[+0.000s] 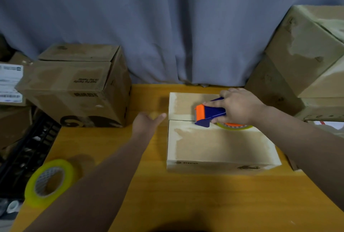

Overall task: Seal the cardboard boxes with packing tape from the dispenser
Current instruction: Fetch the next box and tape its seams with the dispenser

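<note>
Sealing under way, by the look of it: a flat pale cardboard box lies on the yellow wooden worktop with its two top flaps shut, and the blue and orange tape dispenser sits on the centre seam; the stretch of seam to the left of the dispenser's nose shows bare as a dark line, while the stretch to the right is hidden under the hand and the yellow tape roll, so whether any tape is laid there cannot be told; the job on this box looks part done at most.

The right grip is clamped over the dispenser's body from above, fingers curled round it and a fingertip reaching the orange front; the dispenser points left along the seam, about midway across the lid.

The left grip holds nothing, fingers relaxed and apart, just beside the box's left edge near the seam's end; it seems placed to steady the box.

A spare yellow tape roll leans at the worktop's near left corner; a brown carton at the left and stacked cartons at the right wait nearby, their seals unclear.
</note>
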The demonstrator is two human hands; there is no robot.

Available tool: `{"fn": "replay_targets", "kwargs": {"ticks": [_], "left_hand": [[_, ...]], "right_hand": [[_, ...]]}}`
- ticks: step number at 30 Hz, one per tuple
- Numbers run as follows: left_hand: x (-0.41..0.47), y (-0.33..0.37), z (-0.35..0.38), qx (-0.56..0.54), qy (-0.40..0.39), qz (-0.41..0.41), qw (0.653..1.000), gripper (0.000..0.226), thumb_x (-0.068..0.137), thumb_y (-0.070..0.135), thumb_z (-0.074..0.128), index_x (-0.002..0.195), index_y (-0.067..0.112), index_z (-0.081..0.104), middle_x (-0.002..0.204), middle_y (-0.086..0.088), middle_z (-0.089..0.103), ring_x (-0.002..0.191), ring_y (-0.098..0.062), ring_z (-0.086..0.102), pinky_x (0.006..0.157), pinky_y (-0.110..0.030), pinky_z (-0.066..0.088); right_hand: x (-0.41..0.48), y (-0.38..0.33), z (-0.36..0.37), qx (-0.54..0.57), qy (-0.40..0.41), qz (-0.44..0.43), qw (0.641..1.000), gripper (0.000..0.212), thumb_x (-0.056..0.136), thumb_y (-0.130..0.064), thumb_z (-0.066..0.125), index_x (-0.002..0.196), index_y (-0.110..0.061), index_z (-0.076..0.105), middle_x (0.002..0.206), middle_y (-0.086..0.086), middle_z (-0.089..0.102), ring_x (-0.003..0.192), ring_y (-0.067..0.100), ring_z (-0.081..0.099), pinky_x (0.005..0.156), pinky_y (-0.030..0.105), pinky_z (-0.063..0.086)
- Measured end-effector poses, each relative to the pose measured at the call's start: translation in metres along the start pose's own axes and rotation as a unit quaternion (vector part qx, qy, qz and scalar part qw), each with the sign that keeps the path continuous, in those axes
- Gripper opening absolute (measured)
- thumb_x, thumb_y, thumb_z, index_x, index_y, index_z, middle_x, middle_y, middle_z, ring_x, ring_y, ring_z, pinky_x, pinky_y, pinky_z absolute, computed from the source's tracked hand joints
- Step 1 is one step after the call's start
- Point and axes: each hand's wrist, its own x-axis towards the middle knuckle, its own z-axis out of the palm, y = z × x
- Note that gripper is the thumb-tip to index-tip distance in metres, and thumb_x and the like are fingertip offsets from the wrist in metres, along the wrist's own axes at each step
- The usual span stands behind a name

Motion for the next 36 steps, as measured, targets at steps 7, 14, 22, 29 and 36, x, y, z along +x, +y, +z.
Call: {"fn": "replay_targets", "kwargs": {"ticks": [7, 14, 22, 29, 36], "left_hand": [[0.002, -0.006, 0.008, -0.016, 0.02, -0.005, 1.0, 0.043, 0.084, 0.045, 0.067, 0.093, 0.009, 0.046, 0.072, 0.001, 0.043, 0.063, -0.011, 0.041, 0.054, -0.027, 0.034], [0.007, -0.014, 0.023, -0.018, -0.029, -0.044, 0.998, 0.048, 0.086, 0.048, 0.063, 0.07, 0.011, 0.038, 0.064, 0.0, 0.034, 0.056, -0.014, 0.033, 0.05, -0.029, 0.024], [0.002, -0.01, 0.017, -0.015, -0.092, -0.08, 0.992, 0.07, 0.089, 0.055, 0.055, 0.122, -0.006, 0.055, 0.074, -0.014, 0.052, 0.069, -0.025, 0.054, 0.057, -0.035, 0.043], [0.003, -0.02, -0.002, -0.046, 0.029, 0.007, 0.999, 0.05, 0.087, 0.036, 0.067, 0.122, 0.007, 0.048, 0.08, 0.011, 0.044, 0.068, -0.003, 0.044, 0.057, -0.025, 0.038], [-0.007, -0.011, 0.008, -0.022, -0.027, -0.045, 0.998, 0.08, 0.082, 0.044, 0.07, 0.138, 0.002, 0.031, 0.13, -0.014, 0.049, 0.116, -0.032, 0.051, 0.08, -0.033, 0.042]], "right_hand": [[-0.001, -0.004, 0.002, -0.008, 0.0, 0.008, 1.0, 0.068, 0.088, -0.069, 0.037, 0.148, -0.048, 0.014, 0.128, 0.002, 0.047, 0.116, 0.022, 0.043, 0.094, 0.033, 0.034], [0.005, -0.005, 0.005, -0.006, -0.003, 0.006, 1.0, 0.068, 0.088, -0.069, 0.039, 0.148, -0.047, 0.016, 0.128, 0.003, 0.047, 0.115, 0.022, 0.043, 0.093, 0.035, 0.035], [0.006, -0.005, 0.004, -0.005, -0.001, 0.004, 1.0, 0.068, 0.087, -0.069, 0.039, 0.148, -0.048, 0.016, 0.127, 0.003, 0.048, 0.115, 0.023, 0.045, 0.093, 0.035, 0.035], [0.001, -0.003, 0.005, 0.003, 0.002, 0.006, 1.0, 0.068, 0.088, -0.069, 0.037, 0.148, -0.048, 0.012, 0.128, 0.003, 0.047, 0.117, 0.023, 0.044, 0.094, 0.035, 0.035], [0.002, -0.003, 0.005, -0.008, 0.004, 0.006, 1.0, 0.068, 0.087, -0.07, 0.037, 0.148, -0.048, 0.015, 0.126, 0.003, 0.048, 0.114, 0.023, 0.045, 0.091, 0.035, 0.036]]}}
